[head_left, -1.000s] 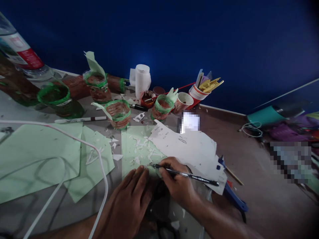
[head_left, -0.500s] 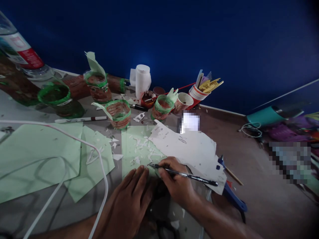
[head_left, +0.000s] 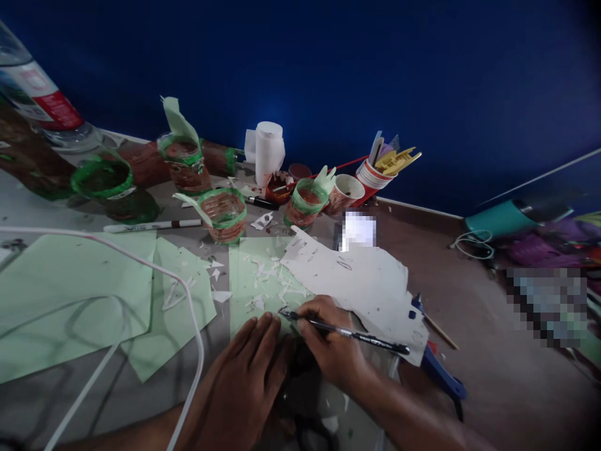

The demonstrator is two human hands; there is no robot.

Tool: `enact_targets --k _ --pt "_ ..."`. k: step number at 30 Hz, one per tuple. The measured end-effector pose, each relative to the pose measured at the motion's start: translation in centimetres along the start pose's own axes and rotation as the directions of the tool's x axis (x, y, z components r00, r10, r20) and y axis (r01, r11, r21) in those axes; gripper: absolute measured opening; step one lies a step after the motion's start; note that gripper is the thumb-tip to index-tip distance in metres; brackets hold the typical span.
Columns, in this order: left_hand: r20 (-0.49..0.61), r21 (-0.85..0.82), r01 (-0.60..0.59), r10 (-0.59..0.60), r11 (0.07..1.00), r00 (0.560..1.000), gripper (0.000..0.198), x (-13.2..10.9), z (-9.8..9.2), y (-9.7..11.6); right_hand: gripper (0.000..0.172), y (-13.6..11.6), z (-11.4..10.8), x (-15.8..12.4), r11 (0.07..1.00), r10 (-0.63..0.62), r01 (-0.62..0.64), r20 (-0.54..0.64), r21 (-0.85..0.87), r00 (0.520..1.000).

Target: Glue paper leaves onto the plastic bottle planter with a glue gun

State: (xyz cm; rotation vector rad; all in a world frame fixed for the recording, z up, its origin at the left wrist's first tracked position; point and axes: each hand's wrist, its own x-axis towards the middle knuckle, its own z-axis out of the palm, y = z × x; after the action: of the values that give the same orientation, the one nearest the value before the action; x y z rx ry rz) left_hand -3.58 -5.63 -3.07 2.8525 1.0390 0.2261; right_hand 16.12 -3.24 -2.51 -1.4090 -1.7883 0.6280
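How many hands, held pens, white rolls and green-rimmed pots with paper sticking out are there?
Hands: 2 (left hand, right hand)
Held pens: 1 (black pen)
White rolls: 1 (white roll)
Green-rimmed pots with paper: 3 (left pot, middle pot, right pot)
Total: 7

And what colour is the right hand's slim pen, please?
The slim pen is mostly black; see the head view.

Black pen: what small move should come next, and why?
Perhaps a short stroke with the black pen on the green sheet: the right hand holds its tip at the sheet, and the left hand lies close by, seemingly steadying the paper.
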Motion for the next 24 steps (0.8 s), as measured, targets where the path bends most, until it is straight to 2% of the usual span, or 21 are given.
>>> enact_targets --k 6,12,16,24 --pt "-0.037 0.018 -0.017 0.017 1.000 0.999 0.048 0.1 -0.2 0.0 0.011 0.0 -0.1 0.0 1.000 0.016 -0.017 -0.010 -0.015 1.000" --pt "0.022 -0.013 0.056 -0.056 0.998 0.998 0.051 -0.4 0.7 0.4 0.010 0.0 -0.1 0.1 0.999 0.022 -0.022 -0.007 -0.025 1.000" --pt "0.055 0.019 0.046 -0.047 0.999 0.997 0.051 -0.6 1.0 0.6 0.011 0.1 -0.1 0.1 1.000 0.010 -0.010 -0.003 -0.016 1.000" --pt "-0.011 0.062 0.049 -0.048 0.997 0.999 0.063 -1.4 2.7 1.1 0.012 0.0 0.1 0.0 1.000 -0.015 0.015 0.013 0.012 1.000"
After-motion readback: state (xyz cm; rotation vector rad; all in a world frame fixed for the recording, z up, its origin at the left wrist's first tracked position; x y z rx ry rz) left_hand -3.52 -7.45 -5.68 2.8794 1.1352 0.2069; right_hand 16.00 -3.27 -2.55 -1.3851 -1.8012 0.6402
